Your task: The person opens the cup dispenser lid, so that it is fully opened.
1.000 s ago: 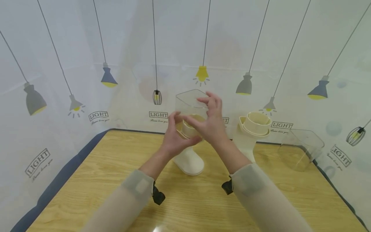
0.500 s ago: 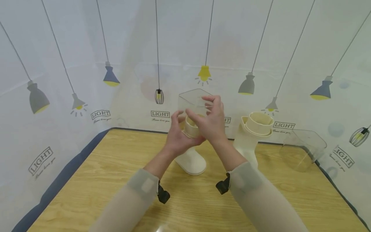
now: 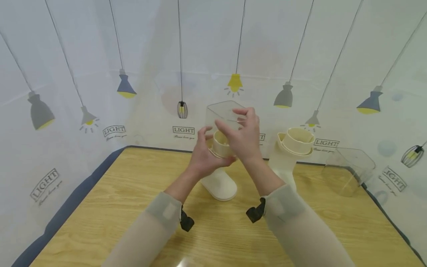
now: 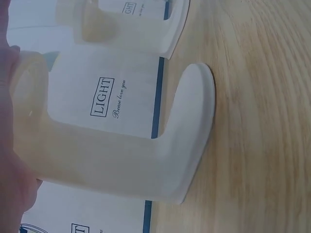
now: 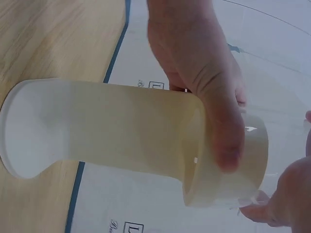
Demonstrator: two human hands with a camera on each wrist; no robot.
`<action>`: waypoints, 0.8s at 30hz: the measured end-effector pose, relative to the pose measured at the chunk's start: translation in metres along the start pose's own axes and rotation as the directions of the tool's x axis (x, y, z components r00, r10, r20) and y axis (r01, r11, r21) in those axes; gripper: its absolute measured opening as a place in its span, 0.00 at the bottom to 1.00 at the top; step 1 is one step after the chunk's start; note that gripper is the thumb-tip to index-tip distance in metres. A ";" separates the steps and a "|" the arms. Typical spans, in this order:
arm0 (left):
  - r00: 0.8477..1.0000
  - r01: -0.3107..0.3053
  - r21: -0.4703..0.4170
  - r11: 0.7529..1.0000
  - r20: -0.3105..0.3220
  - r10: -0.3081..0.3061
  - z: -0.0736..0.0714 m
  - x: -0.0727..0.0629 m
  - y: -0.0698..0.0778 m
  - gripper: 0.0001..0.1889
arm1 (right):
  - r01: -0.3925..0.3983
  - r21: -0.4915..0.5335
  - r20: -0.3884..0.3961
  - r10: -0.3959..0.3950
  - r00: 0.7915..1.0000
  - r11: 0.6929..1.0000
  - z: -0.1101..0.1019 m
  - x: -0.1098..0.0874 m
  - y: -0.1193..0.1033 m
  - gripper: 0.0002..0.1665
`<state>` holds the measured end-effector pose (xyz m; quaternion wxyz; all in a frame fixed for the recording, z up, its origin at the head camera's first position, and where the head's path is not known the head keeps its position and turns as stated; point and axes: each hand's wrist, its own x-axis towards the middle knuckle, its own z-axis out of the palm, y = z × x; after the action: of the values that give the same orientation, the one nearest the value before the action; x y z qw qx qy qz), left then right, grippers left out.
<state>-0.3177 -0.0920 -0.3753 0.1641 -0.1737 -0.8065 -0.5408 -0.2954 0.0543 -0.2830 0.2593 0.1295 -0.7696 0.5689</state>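
Observation:
A cream stand with a long rounded foot rises from the table in the middle of the head view. Its round collar lies in the curve of my left hand, which grips it from the left; the right wrist view shows a thumb across that collar. Above and behind the collar appears a clear, square-rimmed container. My right hand curves round its right side, thumb to the front and fingers apart behind. Part of the collar is hidden behind the right hand.
A second cream stand with a round top stands to the right. Farther right, a second clear container sits near the back corner of the wooden table. A lamp-printed sheet hangs behind.
My left hand has moved slightly right and settled closer round the collar, its thumb passing in front below it. My right hand has shifted only a little. The stands stay in place.

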 end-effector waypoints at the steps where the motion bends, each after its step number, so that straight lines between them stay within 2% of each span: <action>1: 1.000 -0.003 0.001 1.000 0.003 0.003 0.000 0.000 0.000 0.66 | 0.003 -0.007 0.004 -0.003 1.000 1.000 0.000 -0.001 -0.001 0.37; 6: 1.000 -0.021 0.012 1.000 0.008 0.021 -0.001 0.000 0.000 0.66 | 0.035 -0.040 0.013 -0.034 0.999 0.999 -0.002 0.000 -0.004 0.36; 9: 0.999 -0.025 0.021 0.999 0.021 0.025 -0.001 0.001 0.001 0.65 | 0.016 -0.028 -0.004 -0.016 1.000 0.999 -0.004 0.001 -0.004 0.36; 13: 0.999 -0.019 0.012 1.000 0.033 0.019 -0.001 0.001 0.000 0.65 | 0.009 -0.056 0.015 -0.008 1.000 0.998 -0.006 0.000 -0.005 0.34; 18: 0.999 -0.025 0.011 1.000 0.040 0.025 -0.001 0.002 -0.001 0.66 | 0.048 -0.077 0.008 -0.048 0.999 0.996 -0.009 0.003 -0.005 0.34; 24: 0.999 -0.021 0.023 1.000 0.044 0.020 -0.002 0.005 0.000 0.67 | 0.022 -0.105 0.018 -0.021 1.000 0.994 -0.012 0.005 -0.009 0.34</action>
<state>-0.3221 -0.0934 -0.3724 0.1539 -0.1920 -0.8143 -0.5257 -0.2917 0.0635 -0.2702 0.2653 0.1288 -0.7991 0.5239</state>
